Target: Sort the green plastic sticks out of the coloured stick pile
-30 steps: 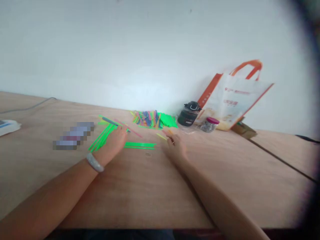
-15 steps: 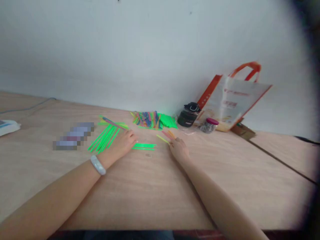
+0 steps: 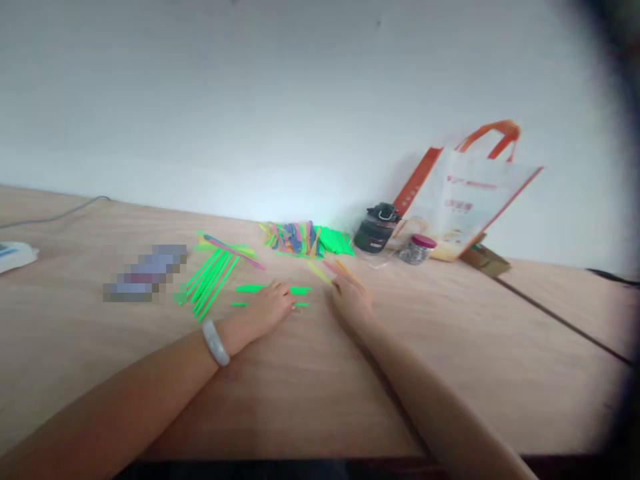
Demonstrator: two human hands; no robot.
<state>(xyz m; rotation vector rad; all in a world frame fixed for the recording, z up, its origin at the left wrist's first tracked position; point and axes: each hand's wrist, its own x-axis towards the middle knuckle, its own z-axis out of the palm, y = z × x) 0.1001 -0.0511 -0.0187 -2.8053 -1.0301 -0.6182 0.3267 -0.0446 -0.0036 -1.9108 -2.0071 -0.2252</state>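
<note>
My left hand (image 3: 273, 307) lies low over the table, its fingers bent and closed on a thin green stick (image 3: 240, 305) that pokes out on both sides. Just beyond that stick, partly under the hand, runs a row of green sticks (image 3: 300, 291). With curled fingers, my right hand (image 3: 353, 303) holds the near ends of a few plastic sticks, among them a yellow stick (image 3: 319, 272) and an orange stick (image 3: 343, 269). Left of both hands, several green sticks (image 3: 213, 280) are fanned out, and a purple-pink stick (image 3: 235, 251) crosses their far ends.
Against the wall lie a multicoloured pile of sticks (image 3: 295, 239) and a green bundle (image 3: 336, 241). A black bottle (image 3: 374, 233), a jar with a pink lid (image 3: 419, 250) and a white-and-orange bag (image 3: 470, 200) stand right. A blurred-out flat object (image 3: 147, 272) lies left.
My left hand has moved right and nearer me, from the crossed sticks to the green row. One green stick now lies farther from that row. My right hand has barely shifted.
</note>
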